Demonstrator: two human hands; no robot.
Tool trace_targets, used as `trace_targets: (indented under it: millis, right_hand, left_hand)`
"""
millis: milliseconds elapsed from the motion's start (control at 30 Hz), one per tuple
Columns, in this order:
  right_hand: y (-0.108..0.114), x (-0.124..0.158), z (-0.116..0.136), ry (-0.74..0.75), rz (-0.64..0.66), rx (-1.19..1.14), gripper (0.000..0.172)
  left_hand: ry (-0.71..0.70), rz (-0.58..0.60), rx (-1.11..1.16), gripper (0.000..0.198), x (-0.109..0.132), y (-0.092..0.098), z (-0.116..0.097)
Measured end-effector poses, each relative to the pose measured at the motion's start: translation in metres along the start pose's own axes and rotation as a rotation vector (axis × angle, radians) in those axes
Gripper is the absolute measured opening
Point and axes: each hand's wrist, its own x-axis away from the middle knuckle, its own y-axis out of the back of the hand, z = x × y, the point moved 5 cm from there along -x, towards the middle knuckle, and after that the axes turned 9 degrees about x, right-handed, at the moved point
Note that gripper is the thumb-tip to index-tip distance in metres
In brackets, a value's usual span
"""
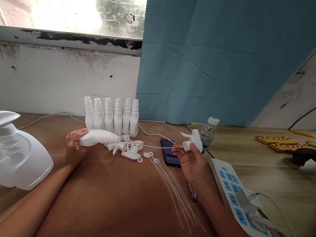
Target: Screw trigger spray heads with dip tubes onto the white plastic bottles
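My left hand (76, 144) is wrapped around the base of a white plastic bottle (100, 137), tipped on its side with its neck to the right. In my right hand (191, 161) is a white trigger spray head (194, 140), from which a thin dip tube (158, 147) reaches left toward the bottle's mouth. Whether the tube's end is inside the neck I cannot tell. Loose white sprayer parts (131, 152) lie in a heap between my hands. Several thin clear tubes (176, 192) are spread on the brown table, near my right forearm.
Several white bottles (116, 118) stand in a row by the wall. Assembled spray bottles (6, 155) are at the left. A phone (170, 156), a clear water bottle (208, 134) and a power strip (240, 202) with plugged-in cables are at the right. Yellow trays (287, 145) lie farther right.
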Motion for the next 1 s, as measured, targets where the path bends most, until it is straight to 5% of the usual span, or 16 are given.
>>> trace_targets:
  millis: [467, 700, 867, 1000]
  right_hand:
    - [-0.029, 0.021, -0.012, 0.009, 0.150, 0.233, 0.031]
    - [-0.085, 0.031, 0.019, 0.087, 0.265, 0.518, 0.031]
    - [-0.149, 0.020, 0.040, 0.173, 0.499, 0.286, 0.022]
    - [-0.182, 0.015, 0.021, 0.068, 0.635, 0.053, 0.017]
  left_hand:
    - [-0.061, 0.150, 0.054, 0.040, -0.002, -0.008, -0.033]
    - [0.199, 0.313, 0.407, 0.036, 0.005, -0.021, -0.098]
    - [0.626, 0.362, 0.734, 0.047, 0.029, -0.035, -0.115]
    - [0.807, 0.394, 0.937, 0.054, 0.045, -0.050, -0.116]
